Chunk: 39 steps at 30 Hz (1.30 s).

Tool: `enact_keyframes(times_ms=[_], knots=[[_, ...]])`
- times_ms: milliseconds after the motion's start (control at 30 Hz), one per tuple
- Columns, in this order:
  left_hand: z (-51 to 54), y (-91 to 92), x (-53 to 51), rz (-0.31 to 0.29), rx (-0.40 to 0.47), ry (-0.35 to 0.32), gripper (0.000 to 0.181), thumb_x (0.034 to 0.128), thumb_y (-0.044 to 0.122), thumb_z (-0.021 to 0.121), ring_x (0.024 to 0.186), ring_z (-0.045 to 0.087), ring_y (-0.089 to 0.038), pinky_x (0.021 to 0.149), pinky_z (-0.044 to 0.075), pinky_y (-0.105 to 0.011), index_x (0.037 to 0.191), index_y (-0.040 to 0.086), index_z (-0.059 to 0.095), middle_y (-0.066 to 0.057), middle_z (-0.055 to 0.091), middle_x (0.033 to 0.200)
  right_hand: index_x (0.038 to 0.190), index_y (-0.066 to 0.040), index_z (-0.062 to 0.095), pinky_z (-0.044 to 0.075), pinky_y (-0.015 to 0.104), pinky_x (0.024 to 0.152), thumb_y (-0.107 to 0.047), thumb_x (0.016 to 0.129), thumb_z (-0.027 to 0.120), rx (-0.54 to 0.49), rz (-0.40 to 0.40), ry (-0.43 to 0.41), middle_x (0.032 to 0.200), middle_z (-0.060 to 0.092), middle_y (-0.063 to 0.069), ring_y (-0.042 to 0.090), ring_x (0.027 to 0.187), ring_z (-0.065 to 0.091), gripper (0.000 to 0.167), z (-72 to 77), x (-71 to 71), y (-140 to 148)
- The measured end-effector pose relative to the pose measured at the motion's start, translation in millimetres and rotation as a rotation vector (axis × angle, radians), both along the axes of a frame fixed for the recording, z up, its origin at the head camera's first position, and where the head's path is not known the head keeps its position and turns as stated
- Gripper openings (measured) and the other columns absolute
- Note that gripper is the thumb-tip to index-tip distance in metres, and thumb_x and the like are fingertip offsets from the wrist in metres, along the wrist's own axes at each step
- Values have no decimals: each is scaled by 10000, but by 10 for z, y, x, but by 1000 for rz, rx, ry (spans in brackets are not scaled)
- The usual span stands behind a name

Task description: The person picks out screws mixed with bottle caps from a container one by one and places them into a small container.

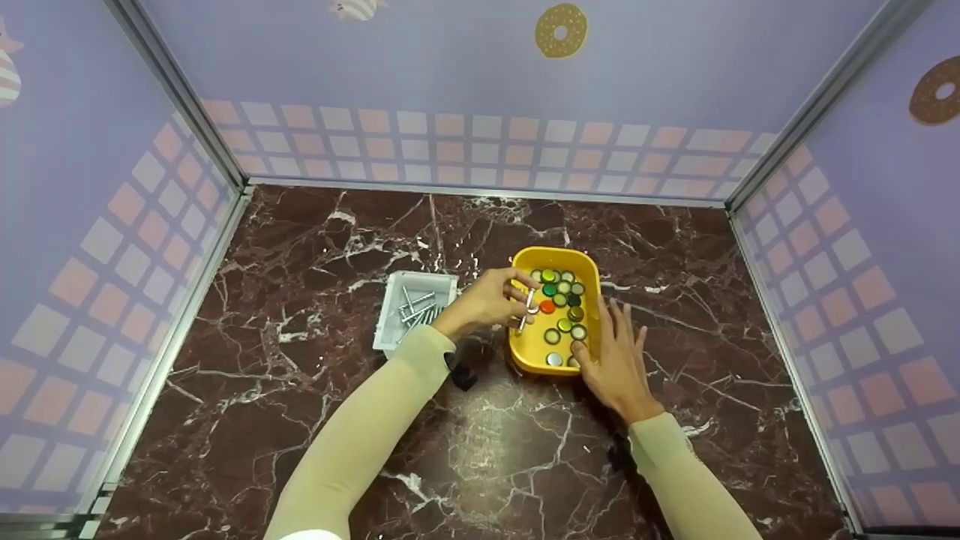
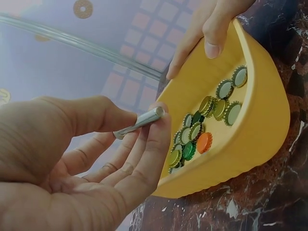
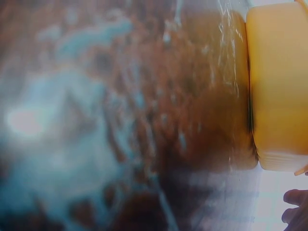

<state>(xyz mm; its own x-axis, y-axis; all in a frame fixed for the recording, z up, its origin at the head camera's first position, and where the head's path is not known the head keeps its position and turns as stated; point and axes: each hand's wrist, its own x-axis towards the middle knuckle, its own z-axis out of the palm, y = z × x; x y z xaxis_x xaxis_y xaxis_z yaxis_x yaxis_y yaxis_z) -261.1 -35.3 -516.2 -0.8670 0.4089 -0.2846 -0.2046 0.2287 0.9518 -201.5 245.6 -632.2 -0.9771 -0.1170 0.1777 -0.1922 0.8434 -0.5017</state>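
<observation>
My left hand (image 1: pixel 491 300) is above the left side of a yellow plastic bin (image 1: pixel 555 256). Thumb and fingertips pinch a silver metal bolt (image 2: pixel 139 122), whose flat end shows in the left wrist view. Bottle caps in gold, green and silver, and one orange cap (image 2: pixel 204 142), lie loose on the bin's floor. At the bin's right side rests my right hand (image 1: pixel 619 364), fingers stretched along the wall and thumb over the rim. The right wrist view catches only some of its fingertips (image 3: pixel 294 207), beside the bin's outer wall (image 3: pixel 279 86).
To the left of the yellow bin stands a small white bin (image 1: pixel 381 330) with several metal bolts (image 1: pixel 416 306) in it. Both are on a dark red marbled table (image 1: pixel 480 465). Lilac panels with pink and white squares (image 1: pixel 450 150) enclose the back and sides.
</observation>
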Motion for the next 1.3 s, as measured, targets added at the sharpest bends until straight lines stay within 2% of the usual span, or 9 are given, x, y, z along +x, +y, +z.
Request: enact_keyframes(times_ms=[133, 267, 333, 533, 800, 967, 1100, 1167, 1300], knots=[[15, -71, 10, 16, 42, -13, 469, 1027, -116, 752, 939, 836, -262, 1020, 723, -565, 1476, 2, 692, -210, 811, 1233, 1874, -131, 196, 49, 874, 1411, -405, 1106, 665, -7, 1, -3, 1910, 260, 280, 564, 1804, 152, 941, 2, -5, -3], [32, -138, 23, 20, 27, 20, 447, 1024, -72, 789, 916, 817, -218, 977, 739, -517, 1456, -1, 700, -250, 812, 1261, 1877, -136, 180, 35, 871, 1413, -403, 1109, 667, -10, 3, -14, 1921, 237, 271, 557, 1809, 134, 948, 6, -6, -3], [35, -170, 31, 26, 30, 38, 439, 1023, -66, 800, 955, 829, -277, 968, 741, -503, 1448, -16, 701, -283, 808, 1281, 1879, -138, 174, 30, 865, 1417, -410, 1115, 665, -13, 4, -20, 1924, 232, 268, 550, 1812, 128, 948, 11, 2, -3], [39, -282, 41, 41, 18, 79, 471, 1007, -57, 812, 1078, 834, -408, 806, 713, -317, 1463, -31, 693, -351, 777, 1355, 1883, -147, 159, 20, 863, 1418, -406, 1125, 662, -4, 5, -24, 1927, 225, 266, 548, 1815, 113, 946, -7, 3, 1], [58, -464, 30, 78, -13, 61, 491, 1024, -50, 802, 948, 787, -202, 653, 590, -203, 1502, -23, 693, -254, 793, 1328, 1882, -150, 165, 34, 891, 1398, -411, 1121, 654, -1, 5, -7, 1917, 238, 287, 568, 1807, 124, 942, -18, -10, 3], [25, -595, 30, 107, 61, -18, 498, 1046, -87, 748, 951, 842, -269, 685, 652, -230, 1532, -16, 668, -308, 771, 1372, 1881, -142, 165, 23, 883, 1405, -419, 1129, 637, -5, 8, -16, 1915, 236, 294, 565, 1811, 111, 930, -17, -14, 1], [30, -706, 43, 117, 55, -28, 489, 1063, -84, 729, 1048, 854, -373, 743, 706, -276, 1540, 4, 665, -349, 739, 1436, 1880, -138, 168, 29, 886, 1403, -410, 1129, 639, 1, 7, -16, 1914, 237, 294, 571, 1807, 117, 927, -19, -16, 1], [38, -761, 40, 124, 32, -22, 484, 1070, -71, 733, 1047, 857, -357, 753, 712, -280, 1542, 14, 670, -336, 735, 1440, 1879, -135, 170, 30, 888, 1401, -409, 1128, 641, 2, 6, -14, 1913, 237, 298, 573, 1806, 120, 928, -15, -15, 3], [47, -883, 44, 145, 6, -34, 483, 1075, -54, 744, 1119, 852, -406, 923, 751, -441, 1545, 32, 673, -297, 710, 1435, 1881, -141, 167, 16, 883, 1403, -408, 1128, 645, -3, 5, -18, 1916, 228, 299, 571, 1808, 106, 930, -11, -8, 3]])
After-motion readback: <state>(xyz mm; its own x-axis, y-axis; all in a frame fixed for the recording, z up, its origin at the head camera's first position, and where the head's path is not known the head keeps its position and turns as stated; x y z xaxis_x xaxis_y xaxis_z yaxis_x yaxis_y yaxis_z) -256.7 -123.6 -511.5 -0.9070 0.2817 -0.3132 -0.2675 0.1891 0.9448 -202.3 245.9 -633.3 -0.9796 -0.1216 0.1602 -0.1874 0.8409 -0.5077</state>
